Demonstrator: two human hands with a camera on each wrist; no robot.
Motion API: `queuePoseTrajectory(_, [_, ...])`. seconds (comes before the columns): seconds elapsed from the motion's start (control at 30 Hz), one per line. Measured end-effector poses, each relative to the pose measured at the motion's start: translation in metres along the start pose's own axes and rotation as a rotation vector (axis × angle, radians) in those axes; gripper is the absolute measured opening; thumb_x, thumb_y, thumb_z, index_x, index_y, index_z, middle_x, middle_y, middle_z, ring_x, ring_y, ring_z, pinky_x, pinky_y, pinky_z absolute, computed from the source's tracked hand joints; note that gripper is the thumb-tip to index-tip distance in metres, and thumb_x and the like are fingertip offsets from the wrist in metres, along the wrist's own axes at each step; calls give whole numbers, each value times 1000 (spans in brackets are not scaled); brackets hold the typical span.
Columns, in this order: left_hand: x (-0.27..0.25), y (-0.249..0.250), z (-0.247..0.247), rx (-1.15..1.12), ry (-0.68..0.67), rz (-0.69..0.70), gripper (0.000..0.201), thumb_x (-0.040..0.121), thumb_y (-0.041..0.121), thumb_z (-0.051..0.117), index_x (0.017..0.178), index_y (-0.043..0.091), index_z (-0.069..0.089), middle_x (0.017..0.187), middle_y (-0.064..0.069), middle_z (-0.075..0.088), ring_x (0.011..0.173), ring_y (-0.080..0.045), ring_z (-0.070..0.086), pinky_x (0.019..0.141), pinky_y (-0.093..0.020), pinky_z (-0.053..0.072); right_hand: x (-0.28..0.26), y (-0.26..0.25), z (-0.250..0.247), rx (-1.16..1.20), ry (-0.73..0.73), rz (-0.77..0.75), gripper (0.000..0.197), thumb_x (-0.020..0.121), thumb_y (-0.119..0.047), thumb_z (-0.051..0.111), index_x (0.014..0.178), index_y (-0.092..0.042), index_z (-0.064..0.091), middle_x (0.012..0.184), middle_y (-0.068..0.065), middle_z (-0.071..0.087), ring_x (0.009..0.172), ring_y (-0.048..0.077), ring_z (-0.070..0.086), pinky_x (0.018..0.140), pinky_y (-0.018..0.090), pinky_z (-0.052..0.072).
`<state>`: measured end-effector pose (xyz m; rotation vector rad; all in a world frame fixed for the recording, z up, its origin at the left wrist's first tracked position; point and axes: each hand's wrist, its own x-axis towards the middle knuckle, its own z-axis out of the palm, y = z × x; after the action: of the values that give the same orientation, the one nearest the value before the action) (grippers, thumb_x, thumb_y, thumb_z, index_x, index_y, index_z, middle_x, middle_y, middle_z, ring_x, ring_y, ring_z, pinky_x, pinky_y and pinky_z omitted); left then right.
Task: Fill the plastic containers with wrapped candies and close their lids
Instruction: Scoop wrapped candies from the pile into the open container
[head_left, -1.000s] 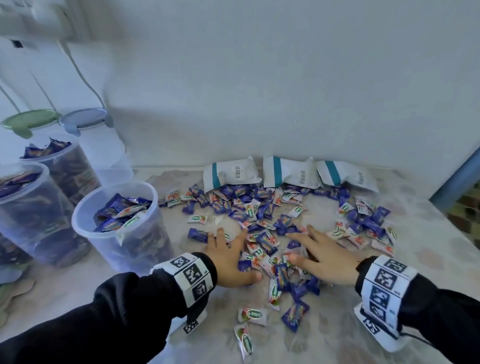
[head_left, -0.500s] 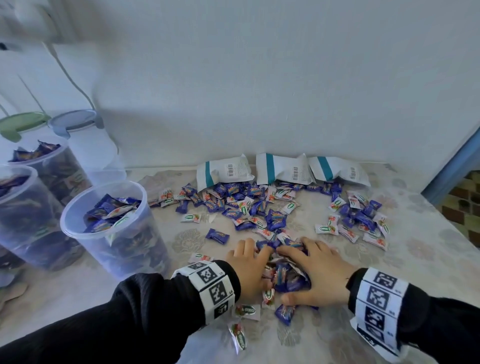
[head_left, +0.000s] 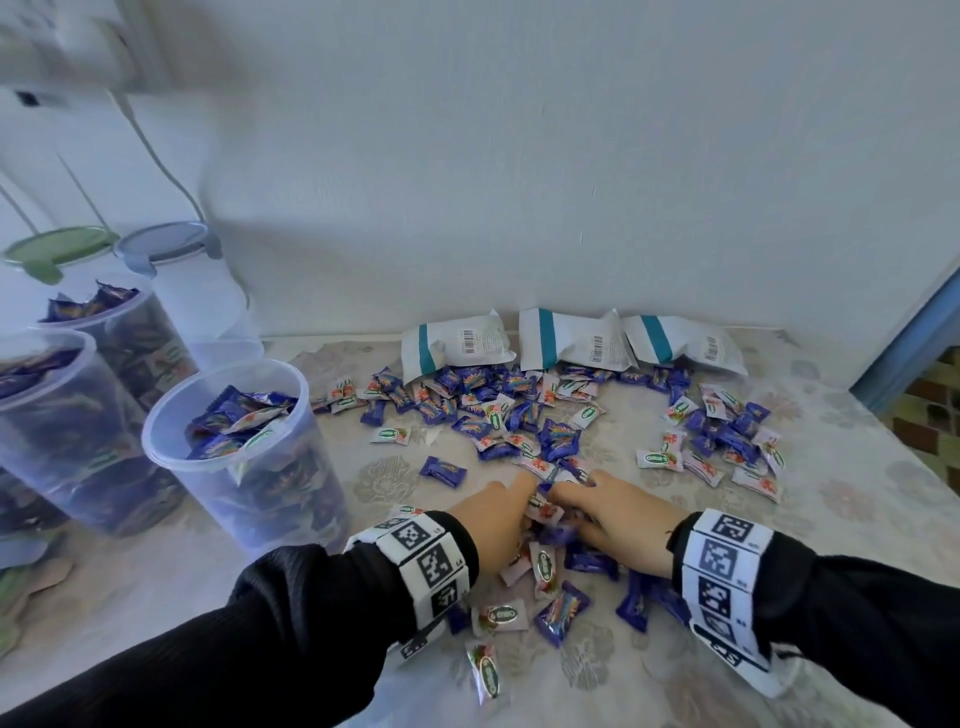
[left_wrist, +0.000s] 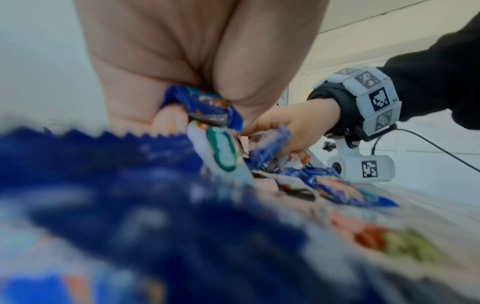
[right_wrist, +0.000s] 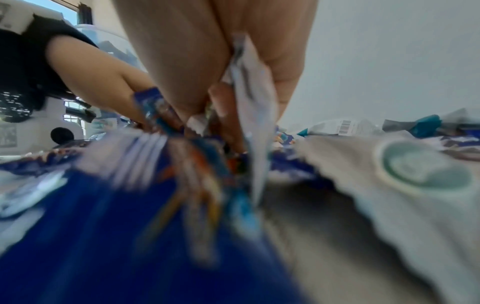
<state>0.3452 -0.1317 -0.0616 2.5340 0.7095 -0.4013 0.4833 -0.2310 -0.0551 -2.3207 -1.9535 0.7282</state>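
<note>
Both hands drawn together: left hand (head_left: 496, 525), right hand (head_left: 621, 522) cupped, apparently gripping candies (head_left: 545, 512).

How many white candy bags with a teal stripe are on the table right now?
3, in a row along the wall behind the loose candies: left bag, middle bag, right bag. None looks hidden.

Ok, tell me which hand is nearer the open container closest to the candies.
Left. The left hand is just right of the open container; the right hand lies beyond it, farther right, both scooping candies.
</note>
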Motion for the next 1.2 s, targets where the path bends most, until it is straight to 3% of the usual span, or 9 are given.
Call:
queuePoseTrajectory(0.13, [-3, -10, -8, -138, 74, 27, 6, 98, 7, 35, 97, 11, 30, 104, -22, 56, 86, -30, 53, 68, -33, 37, 5, 2, -2, 108, 96, -54, 7, 97, -22, 48, 90, -24, 48, 83, -3, 52, 83, 19, 50, 62, 24, 30])
queuePoseTrajectory(0.27, [-30, -13, -36, -352, 262, 70, 9, 100, 16, 37, 100, 7, 36, 81, -9, 52, 67, -18, 45, 62, -28, 39, 7, -4, -11, 273, 216, -51, 14, 97, -23, 50, 108, -19, 57, 91, -11, 55, 83, 9, 50, 63, 3, 34])
queuePoseTrajectory(0.37, [-66, -11, -69, -497, 497, 156, 6, 99, 14, 40, 98, 8, 39, 72, 1, 47, 61, -9, 41, 54, -18, 35, 9, -17, -28, 356, 309, -116, 6, 96, -24, 50, 96, -28, 55, 87, -21, 55, 79, -5, 50, 64, 7, 34])
queuePoseTrajectory(0.47, [-105, -17, -101, -496, 787, 254, 10, 97, 10, 42, 88, 13, 39, 63, 7, 45, 50, -5, 37, 48, -17, 33, 11, -37, -49, 389, 363, -211, 17, 96, -20, 51, 87, -33, 48, 80, -19, 54, 76, -16, 50, 67, 5, 35])
queuePoseTrajectory(0.6, [-133, -46, -130, -347, 1071, 207, 7, 96, 9, 43, 92, 9, 38, 60, 8, 45, 53, -14, 44, 49, -25, 34, 17, -63, -69, 427, 433, -306, 13, 96, -25, 51, 89, -36, 50, 83, -16, 58, 76, -7, 51, 69, 8, 37])
queuePoseTrajectory(0.73, [-141, -83, -130, -179, 1070, 83, 14, 96, 23, 44, 90, 13, 36, 72, 1, 44, 67, -19, 45, 59, -27, 33, 27, -91, -83, 446, 462, -394, 7, 97, -26, 49, 96, -22, 56, 88, 0, 61, 79, 9, 52, 67, 13, 37])
queuePoseTrajectory(0.87, [-151, -103, -115, -75, 982, -107, 39, 80, 52, 34, 98, 18, 44, 103, -4, 50, 98, -25, 41, 83, -27, 27, 40, -121, -97, 476, 482, -499, 12, 97, -23, 50, 100, -14, 59, 82, -2, 59, 71, 5, 52, 64, 14, 37])
queuePoseTrajectory(1.0, [-162, -111, -106, -219, 889, -161, 75, 64, 68, 37, 126, 26, 41, 128, 4, 40, 125, -18, 31, 95, -26, 25, 54, -156, -112, 458, 510, -577, 6, 96, -22, 53, 93, -19, 57, 78, -8, 58, 75, 12, 54, 67, 19, 38])
queuePoseTrajectory(1.2, [-172, -133, -92, -383, 871, -144, 116, 50, 87, 48, 144, 23, 21, 145, 1, 31, 130, -4, 26, 103, -23, 25, 75, -205, -125, 342, 423, -648, 8, 91, -27, 60, 95, -19, 60, 86, 1, 65, 78, 20, 58, 73, 27, 43])
